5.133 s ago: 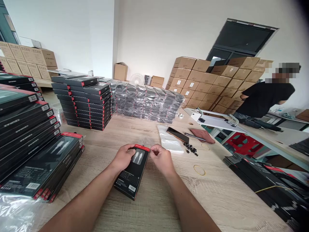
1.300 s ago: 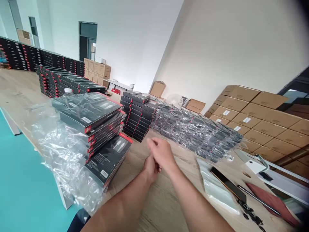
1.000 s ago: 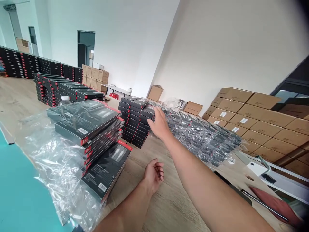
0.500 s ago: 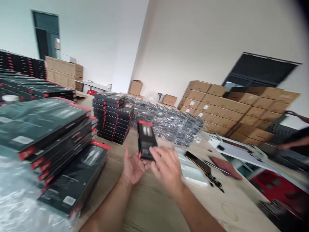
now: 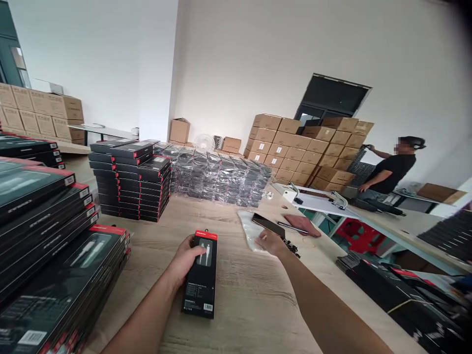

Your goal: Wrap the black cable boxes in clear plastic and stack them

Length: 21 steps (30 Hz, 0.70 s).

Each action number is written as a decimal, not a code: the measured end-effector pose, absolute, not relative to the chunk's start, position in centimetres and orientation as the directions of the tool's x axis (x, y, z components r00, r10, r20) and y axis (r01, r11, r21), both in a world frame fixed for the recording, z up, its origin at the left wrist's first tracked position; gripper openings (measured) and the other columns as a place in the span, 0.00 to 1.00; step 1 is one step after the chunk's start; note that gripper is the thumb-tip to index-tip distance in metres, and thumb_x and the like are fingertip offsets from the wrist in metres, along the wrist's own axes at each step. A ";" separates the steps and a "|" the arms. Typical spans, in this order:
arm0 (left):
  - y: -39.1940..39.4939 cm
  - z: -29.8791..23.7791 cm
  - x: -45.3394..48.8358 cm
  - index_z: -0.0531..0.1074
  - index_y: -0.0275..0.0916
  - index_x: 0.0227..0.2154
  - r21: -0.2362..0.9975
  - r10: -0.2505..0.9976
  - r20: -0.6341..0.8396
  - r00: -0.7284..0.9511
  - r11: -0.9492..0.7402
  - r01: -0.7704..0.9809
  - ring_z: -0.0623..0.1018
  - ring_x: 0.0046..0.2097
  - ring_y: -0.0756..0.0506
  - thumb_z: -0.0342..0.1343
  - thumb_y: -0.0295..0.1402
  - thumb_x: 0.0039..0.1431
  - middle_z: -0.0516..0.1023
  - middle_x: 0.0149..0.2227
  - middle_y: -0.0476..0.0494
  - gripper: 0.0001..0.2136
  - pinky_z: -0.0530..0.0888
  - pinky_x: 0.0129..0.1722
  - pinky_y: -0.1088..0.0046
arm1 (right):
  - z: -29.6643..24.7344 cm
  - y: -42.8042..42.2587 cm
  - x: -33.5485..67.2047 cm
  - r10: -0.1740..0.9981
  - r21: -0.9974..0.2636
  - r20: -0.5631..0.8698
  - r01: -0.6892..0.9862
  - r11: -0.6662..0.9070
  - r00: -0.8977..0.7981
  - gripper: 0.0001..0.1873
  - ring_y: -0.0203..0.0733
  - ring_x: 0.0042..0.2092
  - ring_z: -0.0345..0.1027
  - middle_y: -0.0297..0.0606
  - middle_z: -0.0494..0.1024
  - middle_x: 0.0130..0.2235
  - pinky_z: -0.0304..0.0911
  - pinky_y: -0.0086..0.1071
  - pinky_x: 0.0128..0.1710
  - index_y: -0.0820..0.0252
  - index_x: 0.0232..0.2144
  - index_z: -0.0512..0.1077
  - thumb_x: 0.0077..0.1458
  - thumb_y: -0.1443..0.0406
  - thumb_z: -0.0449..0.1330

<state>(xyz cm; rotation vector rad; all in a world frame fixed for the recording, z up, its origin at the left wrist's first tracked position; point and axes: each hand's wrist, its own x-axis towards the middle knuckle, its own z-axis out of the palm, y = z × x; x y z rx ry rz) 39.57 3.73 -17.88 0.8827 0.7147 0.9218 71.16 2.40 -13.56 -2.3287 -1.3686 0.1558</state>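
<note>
"Black box in the left hand, is it?"

"Yes, gripped, with the fingers wrapped around its upper half. It has a red top edge, a picture of a white cable on the front, and a barcode near the lower end. I can't tell whether that end touches the wooden table."

"And the right hand?"

"Stretched out over the edge of a clear plastic bag, just below a phone. Nothing shows in it, but I can't tell if it's open or pinching the bag."

"What else is around it?"

"Small black parts just beside it, and a maroon cloth past the phone."

"And to the left?"

"Tall stacks of boxes near the left hand, another stack farther along, then shrink-wrapped packs."

"Anyone else there?"

"A co-worker in a black T-shirt, well apart, one arm raised toward stacked cardboard cartons."
</note>
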 end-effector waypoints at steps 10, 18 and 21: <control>3.9 -19.0 39.7 0.66 0.39 0.53 0.989 0.881 0.011 0.473 0.061 -0.136 0.76 0.37 0.45 0.57 0.26 0.44 0.77 0.38 0.43 0.29 0.72 0.38 0.69 | -14.7 3.0 74.1 0.824 -0.570 0.155 0.731 -0.376 0.545 0.07 0.41 0.23 0.64 0.37 0.71 0.17 0.54 0.31 0.25 0.61 0.15 0.70 0.41 0.68 0.58; 3.9 -19.0 40.2 0.79 0.41 0.28 0.982 0.895 0.184 0.406 -0.188 -0.031 0.63 0.60 0.40 0.56 0.39 0.52 0.72 0.52 0.40 0.10 0.57 0.59 0.64 | -11.0 2.6 69.5 0.795 -0.698 0.393 0.713 -0.068 0.461 0.17 0.41 0.29 0.68 0.40 0.78 0.29 0.61 0.32 0.31 0.62 0.27 0.74 0.47 0.53 0.56; 3.4 -18.1 40.2 0.79 0.40 0.25 0.989 0.906 0.142 0.399 -0.142 -0.029 0.65 0.59 0.40 0.51 0.47 0.55 0.75 0.48 0.39 0.18 0.57 0.59 0.64 | -12.1 1.3 64.6 0.805 -0.735 0.451 0.672 0.092 0.384 0.15 0.41 0.32 0.69 0.39 0.79 0.30 0.64 0.32 0.33 0.61 0.28 0.75 0.49 0.55 0.57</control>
